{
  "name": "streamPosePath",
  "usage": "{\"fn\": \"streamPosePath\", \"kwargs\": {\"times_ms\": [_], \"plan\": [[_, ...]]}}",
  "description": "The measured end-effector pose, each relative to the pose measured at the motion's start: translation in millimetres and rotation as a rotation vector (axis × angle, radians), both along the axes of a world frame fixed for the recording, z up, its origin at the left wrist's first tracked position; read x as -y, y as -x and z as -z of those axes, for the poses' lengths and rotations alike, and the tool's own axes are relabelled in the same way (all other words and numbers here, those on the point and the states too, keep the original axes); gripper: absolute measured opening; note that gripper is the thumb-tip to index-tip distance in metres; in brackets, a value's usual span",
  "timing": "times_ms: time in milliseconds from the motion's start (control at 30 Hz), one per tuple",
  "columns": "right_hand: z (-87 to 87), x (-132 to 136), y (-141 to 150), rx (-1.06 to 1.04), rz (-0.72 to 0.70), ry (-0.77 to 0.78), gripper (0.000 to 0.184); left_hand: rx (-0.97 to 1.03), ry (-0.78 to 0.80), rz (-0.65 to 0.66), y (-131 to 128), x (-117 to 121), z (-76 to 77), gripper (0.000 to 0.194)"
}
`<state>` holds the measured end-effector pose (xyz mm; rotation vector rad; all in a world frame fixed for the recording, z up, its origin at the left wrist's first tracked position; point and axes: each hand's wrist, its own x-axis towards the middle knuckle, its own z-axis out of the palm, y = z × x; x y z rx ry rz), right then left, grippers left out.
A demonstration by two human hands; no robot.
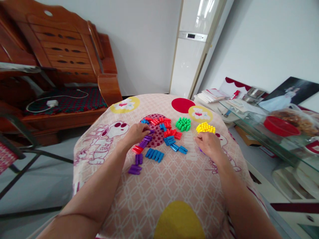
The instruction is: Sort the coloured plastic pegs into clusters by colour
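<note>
My left hand (136,134) is closed, its fingertips pinched on a small purple plastic piece at the left of the piece layout. Just below it lie a row of purple pieces (144,142) and a few red pieces (137,149). My right hand (209,143) is curled over the cloth at the right; a bit of purple shows under its fingers, mostly hidden. Directly beyond it stands a tight cluster of yellow pegs (205,127). A cluster of green pegs (183,124) stands farther left. Between the hands lie blue pieces (154,155) in a row and more red pieces (172,134).
A patterned tablecloth (174,186) covers the round table. A wooden bench (62,53) with a white charger (52,103) stands at the left. On the right, a glass shelf (264,132) bears a red bowl (281,126). A white cabinet-like appliance (188,59) stands behind.
</note>
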<state>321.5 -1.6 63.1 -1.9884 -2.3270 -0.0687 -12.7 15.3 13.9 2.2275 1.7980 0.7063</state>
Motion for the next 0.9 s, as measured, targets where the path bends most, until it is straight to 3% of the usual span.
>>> {"fn": "streamPosePath", "kwargs": {"times_ms": [100,200,367,500,633,767,900], "plan": [[2.0,5,8,-0.233,-0.189,0.015,0.03,0.232,0.045,0.13,-16,7,-11.8,0.02],[6.2,13,20,-0.524,-0.411,0.106,0.025,0.464,0.201,0.343,-40,18,-20.9,0.024],[12.1,25,40,-0.698,-0.541,0.229,0.018,0.572,0.364,0.58,-73,31,-19.2,0.025],[1.3,27,33,-0.634,-0.519,0.259,0.017,0.531,0.379,0.622,-79,33,-14.3,0.024],[-23.3,22,-10,-0.49,-0.41,0.278,0.012,0.469,0.27,0.565,-74,31,-16.5,0.025],[-38.2,16,-50,-0.159,-0.253,0.29,0.015,0.511,0.245,0.524,-69,28,-19.2,0.027],[-34.0,13,-53,0.142,-0.11,0.314,0.016,0.52,0.267,0.523,-66,27,-19.1,0.027]]}}
